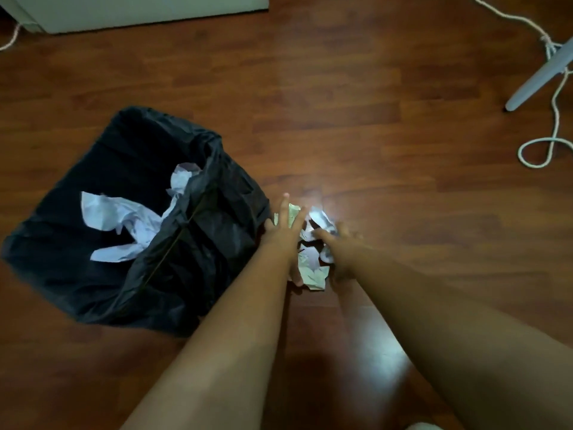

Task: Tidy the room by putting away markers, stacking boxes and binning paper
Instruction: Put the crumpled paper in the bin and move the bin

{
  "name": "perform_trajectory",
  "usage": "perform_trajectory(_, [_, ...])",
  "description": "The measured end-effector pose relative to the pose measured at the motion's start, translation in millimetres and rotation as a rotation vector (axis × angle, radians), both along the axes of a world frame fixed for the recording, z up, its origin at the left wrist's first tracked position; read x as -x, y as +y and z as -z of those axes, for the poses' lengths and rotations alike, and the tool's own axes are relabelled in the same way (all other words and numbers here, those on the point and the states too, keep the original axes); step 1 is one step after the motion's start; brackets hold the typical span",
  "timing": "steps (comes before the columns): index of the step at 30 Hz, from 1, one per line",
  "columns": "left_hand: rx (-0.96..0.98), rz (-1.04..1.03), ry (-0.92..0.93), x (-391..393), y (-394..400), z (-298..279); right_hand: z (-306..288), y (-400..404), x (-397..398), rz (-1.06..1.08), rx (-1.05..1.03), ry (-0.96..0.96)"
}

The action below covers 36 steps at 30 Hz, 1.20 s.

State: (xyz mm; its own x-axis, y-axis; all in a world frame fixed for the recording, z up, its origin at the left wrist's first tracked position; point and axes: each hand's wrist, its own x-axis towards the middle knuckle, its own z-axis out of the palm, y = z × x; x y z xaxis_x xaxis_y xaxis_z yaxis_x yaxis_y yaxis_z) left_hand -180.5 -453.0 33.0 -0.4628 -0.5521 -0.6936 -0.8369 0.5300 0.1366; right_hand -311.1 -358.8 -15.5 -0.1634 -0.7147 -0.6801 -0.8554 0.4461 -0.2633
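Observation:
A bin lined with a black bag [217, 212] stands on the wooden floor at the left, with crumpled white paper [124, 221] inside it. Just right of the bin, a small heap of crumpled paper scraps [313, 265] lies on the floor. My left hand [285, 240] reaches down onto the heap's left side with fingers straight and spread. My right hand [339, 246] is on the heap's right side, fingers curled round a white paper ball [322, 221]. Both hands are blurred.
A white cabinet base [139, 10] stands at the back left. A white cord [555, 119] loops over the floor at the right, beside a pale grey furniture leg [539, 76]. Bare wooden floor [403, 181] surrounds the heap.

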Motion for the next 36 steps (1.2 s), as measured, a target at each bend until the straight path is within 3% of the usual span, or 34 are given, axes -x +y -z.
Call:
perform_trajectory(2, [-0.027,0.021,-0.034,2,-5,1,10,26,0,0.078,0.021,-0.102])
perform_trajectory(5, [-0.084,0.026,-0.023,-5,-1,12,13,73,16,0.178,-0.021,-0.044])
perform_trajectory(7, [-0.107,0.061,-0.01,-11,10,24,7,95,30,0.336,0.076,-0.029])
perform_trajectory(10, [-0.047,0.112,-0.009,-19,24,38,7,115,43,0.569,0.258,-0.156])
perform_trajectory(14, [0.143,0.04,0.276,-40,39,27,-4,122,40,0.63,0.301,-0.271])
perform_trajectory(17, [0.102,-0.113,0.38,-65,69,4,-13,122,40,0.569,0.235,-0.24])
perform_trajectory(22, [-0.085,0.014,-0.037,-120,146,17,-29,117,38,0.525,0.1,-0.2])
perform_trajectory(24, [-0.105,-0.018,-0.065,-134,155,34,-26,115,32,0.504,0.118,-0.207])
perform_trajectory(28, [-0.119,-0.134,0.204,-136,138,43,-21,106,20,0.545,0.263,-0.389])
perform_trajectory(31, [-0.109,-0.186,0.444,-120,124,15,-43,87,2,0.689,0.373,-0.452])
perform_trajectory(34, [-0.055,-0.321,0.766,-94,111,-66,-93,47,-16,0.827,0.611,-0.57])
perform_trajectory(36, [0.04,-0.326,0.984,-87,103,-142,-145,14,-29,0.786,0.794,-0.672])
